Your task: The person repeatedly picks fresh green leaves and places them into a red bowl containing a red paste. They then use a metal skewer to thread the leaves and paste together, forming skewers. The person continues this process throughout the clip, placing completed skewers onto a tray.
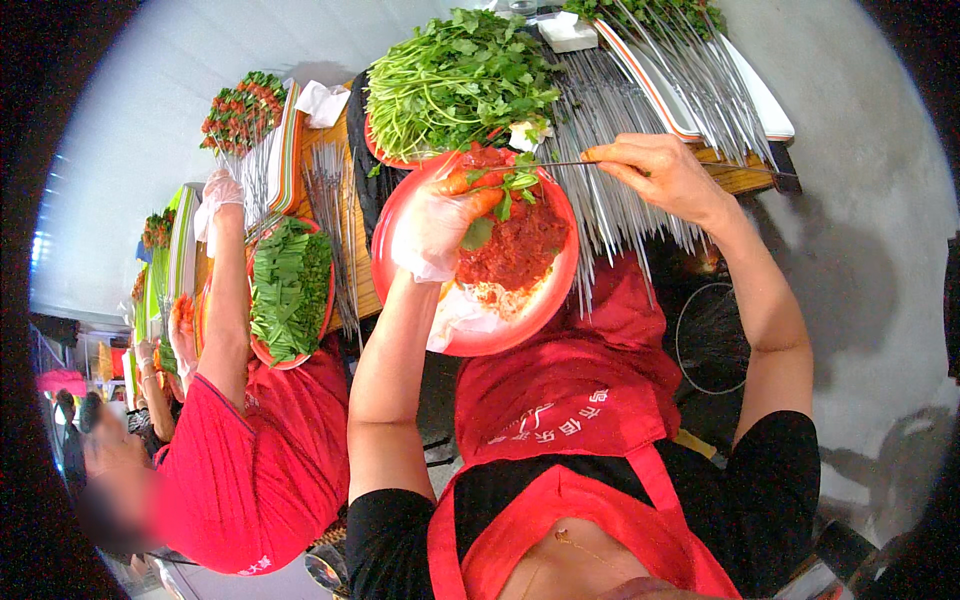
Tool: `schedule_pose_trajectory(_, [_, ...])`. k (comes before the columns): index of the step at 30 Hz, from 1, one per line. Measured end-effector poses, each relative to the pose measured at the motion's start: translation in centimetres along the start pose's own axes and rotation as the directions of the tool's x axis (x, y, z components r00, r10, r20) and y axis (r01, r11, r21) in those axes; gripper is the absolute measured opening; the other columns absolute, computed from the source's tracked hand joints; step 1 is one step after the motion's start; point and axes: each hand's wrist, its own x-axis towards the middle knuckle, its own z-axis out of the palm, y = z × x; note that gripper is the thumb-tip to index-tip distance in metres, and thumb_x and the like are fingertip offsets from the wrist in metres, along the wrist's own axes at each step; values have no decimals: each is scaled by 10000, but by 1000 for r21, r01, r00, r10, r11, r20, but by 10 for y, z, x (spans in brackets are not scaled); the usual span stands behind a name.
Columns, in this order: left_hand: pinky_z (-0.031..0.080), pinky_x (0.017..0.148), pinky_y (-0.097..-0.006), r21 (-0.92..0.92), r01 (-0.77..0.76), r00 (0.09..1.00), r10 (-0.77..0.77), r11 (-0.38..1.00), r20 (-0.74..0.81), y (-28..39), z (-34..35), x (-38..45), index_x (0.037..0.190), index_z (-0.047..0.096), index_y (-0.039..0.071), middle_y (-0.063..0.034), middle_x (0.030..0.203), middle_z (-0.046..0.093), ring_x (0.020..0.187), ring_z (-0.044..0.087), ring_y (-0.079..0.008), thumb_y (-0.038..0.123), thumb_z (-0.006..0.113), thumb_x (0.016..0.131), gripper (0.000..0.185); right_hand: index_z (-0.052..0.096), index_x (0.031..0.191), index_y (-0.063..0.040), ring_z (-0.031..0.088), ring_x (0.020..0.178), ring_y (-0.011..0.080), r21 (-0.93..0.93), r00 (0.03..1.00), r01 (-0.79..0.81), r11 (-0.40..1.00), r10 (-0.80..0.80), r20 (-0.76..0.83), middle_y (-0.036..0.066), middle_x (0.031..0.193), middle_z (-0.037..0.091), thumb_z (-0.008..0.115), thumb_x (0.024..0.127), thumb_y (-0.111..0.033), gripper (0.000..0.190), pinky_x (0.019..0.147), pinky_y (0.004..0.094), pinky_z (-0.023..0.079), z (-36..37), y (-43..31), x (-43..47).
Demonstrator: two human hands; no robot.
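Observation:
My left hand (442,221), in a clear plastic glove smeared orange, is closed on some red marinated meat (481,159) and cilantro sprigs (523,180), over a red-rimmed basin (382,247). A thin metal skewer (559,163) runs from this food to my right hand (649,169), whose fingers and thumb pinch it; no glove shows on that hand. Below my left hand, a heap of red marinated meat (517,247) lies in the basin, with pale shreds and crumpled white plastic near its front edge. How far the skewer passes through the food is hidden by my fingers.
Loose cilantro (457,82) fills a container behind the basin. Many metal skewers (607,142) lie to its right, beside white trays (652,90) with loaded skewers. At left, a gloved co-worker's hand (220,199) is near filled skewers, above a basin of cut green leaves (289,292).

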Motion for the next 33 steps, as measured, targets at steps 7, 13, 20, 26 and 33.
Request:
schedule_pose_trajectory(7, [460, 730, -229, 189, 1, 998, -12, 982, 56, -1, -3, 2, 1177, 580, -8, -36, 1107, 622, 855, 570, -89, 12, 545, 829, 350, 632, 952, -1, 590, 724, 264, 57, 995, 64, 996, -59, -84, 121, 793, 598, 571, 837, -26, 132, 656, 340, 467, 2, 1, 3])
schedule_pose_trajectory(13, [463, 763, -241, 132, 27, 1000, -25, 991, -18, -2, -2, 1, 1149, 603, -5, -46, 1111, 617, 886, 572, -93, 34, 565, 845, 309, 640, 946, -21, 621, 778, 287, 40, 997, -24, 999, 21, 69, 122, 823, 627, 570, 842, -75, 136, 691, 356, 494, -2, -5, -4])
schedule_pose_trajectory(20, [471, 744, -250, 178, -56, 998, 58, 982, -7, -2, 3, -1, 1120, 621, 11, -38, 1037, 645, 868, 582, -104, 35, 590, 846, 277, 667, 972, -41, 553, 609, 236, 33, 995, 25, 999, -22, -98, 108, 703, 567, 606, 816, -25, 168, 555, 330, 431, 4, -4, -1])
schedule_pose_trajectory(26, [480, 706, -251, 210, -72, 997, 78, 975, -17, -6, 1, 1, 1092, 630, 8, -46, 1005, 652, 817, 590, -113, 16, 607, 834, 260, 668, 986, -79, 618, 736, 294, 42, 999, -25, 999, 24, 29, 116, 803, 628, 584, 834, -99, 175, 641, 369, 496, 7, -5, -3])
schedule_pose_trajectory(33, [477, 709, -251, 132, -54, 998, 51, 990, 29, -7, -3, 1, 1084, 624, -8, -53, 975, 647, 811, 591, -126, -13, 605, 817, 268, 665, 997, -84, 609, 718, 294, 39, 999, -14, 999, 12, 48, 117, 772, 610, 583, 817, -76, 198, 633, 375, 493, 8, -2, -6])
